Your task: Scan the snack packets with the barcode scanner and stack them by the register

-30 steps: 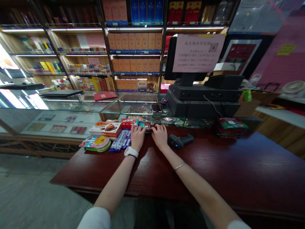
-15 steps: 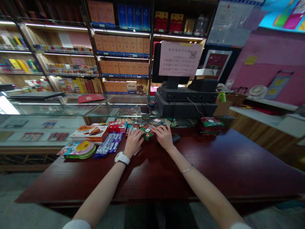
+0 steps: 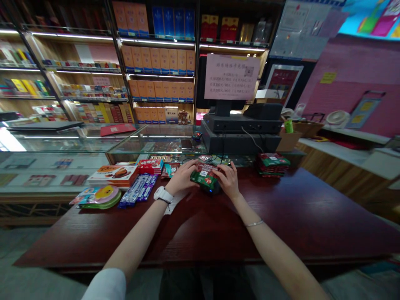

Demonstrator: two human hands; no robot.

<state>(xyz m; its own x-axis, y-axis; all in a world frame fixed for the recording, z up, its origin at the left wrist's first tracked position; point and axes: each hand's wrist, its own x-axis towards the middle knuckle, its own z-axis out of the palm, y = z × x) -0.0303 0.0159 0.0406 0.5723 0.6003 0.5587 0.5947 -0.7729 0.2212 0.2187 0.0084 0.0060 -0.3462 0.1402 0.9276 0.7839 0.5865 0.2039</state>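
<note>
Two bare hands meet over a green-and-red packet [image 3: 204, 177] near the far edge of a dark red desk [image 3: 300, 216], straight ahead at twelve o'clock from the wearer. The left hand [image 3: 181, 181] has a part-curled grip on the packet's left end, while the right hand [image 3: 229, 181] pinches its right end, fingers lightly bent and some raised; neither grip is wide open. A dark device [image 3: 214, 189] with a small blue light sits partly hidden beneath the packet, and whether the two touch cannot be told. From the packet, a stack of similar packets [image 3: 272, 164] stands near three o'clock, a white slip of paper [image 3: 173, 204] lies at eight, purple-wrapped bars [image 3: 139, 191] rest toward nine, and a pink notice [image 3: 231, 77] hangs on a screen at one. The packet looks light and soft, its glossy wrapper likely to crease, bulge or slide under dry fingertips; what fills it is hidden and may be breakable. The two short ends appear the surest places to take hold, with a gentle pinch rather than a squeeze at the middle, keeping the printed face flat and unwrinkled.
</note>
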